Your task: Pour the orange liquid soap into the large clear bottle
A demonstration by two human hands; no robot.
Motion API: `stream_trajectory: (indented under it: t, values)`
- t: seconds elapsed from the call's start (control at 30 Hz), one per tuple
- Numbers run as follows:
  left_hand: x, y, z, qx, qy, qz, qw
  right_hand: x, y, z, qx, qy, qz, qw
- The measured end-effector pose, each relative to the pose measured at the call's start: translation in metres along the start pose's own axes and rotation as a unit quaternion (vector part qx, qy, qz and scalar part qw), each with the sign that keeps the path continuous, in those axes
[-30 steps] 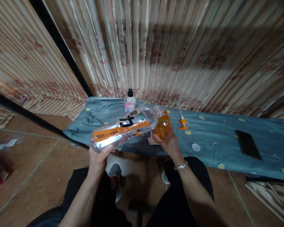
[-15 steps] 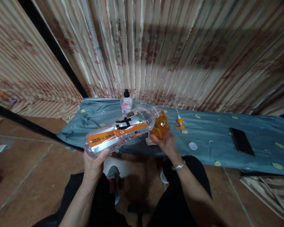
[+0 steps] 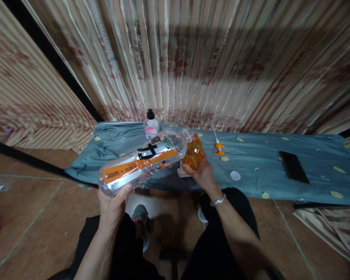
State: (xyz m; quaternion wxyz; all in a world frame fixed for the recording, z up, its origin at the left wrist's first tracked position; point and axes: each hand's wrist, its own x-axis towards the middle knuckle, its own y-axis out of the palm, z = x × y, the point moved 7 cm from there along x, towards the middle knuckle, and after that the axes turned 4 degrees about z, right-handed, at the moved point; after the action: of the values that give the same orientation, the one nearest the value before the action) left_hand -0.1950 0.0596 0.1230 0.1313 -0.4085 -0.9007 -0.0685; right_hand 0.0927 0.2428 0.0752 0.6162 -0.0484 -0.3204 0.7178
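From my head view, my left hand (image 3: 112, 204) grips the clear bottle (image 3: 142, 163) near its base, tilted above the cloth (image 3: 259, 155); my right hand (image 3: 204, 174) wraps around the orange bottle (image 3: 194, 153), mouths close together. I'd best hold them lined up, the tilt steady.

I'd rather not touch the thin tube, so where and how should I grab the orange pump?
Take the pump by its orange collar, probably from your near side: it lies with that thicker end toward you and its tube pointing away toward the curtain. Your right hand is nearer, but holds the orange bottle.
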Motion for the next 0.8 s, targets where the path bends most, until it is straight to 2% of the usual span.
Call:
stream_trajectory:
  t: [0.5,0.8]
  values:
    - [0.0,0.009,-0.014,-0.05,-0.005,-0.003,0.999,0.001,0.0,0.0,0.013,0.01,0.012,1.0]
    - [-0.001,0.004,-0.005,-0.026,-0.006,-0.003,1.0,0.001,0.0,0.001,0.017,0.013,0.006,1.0]
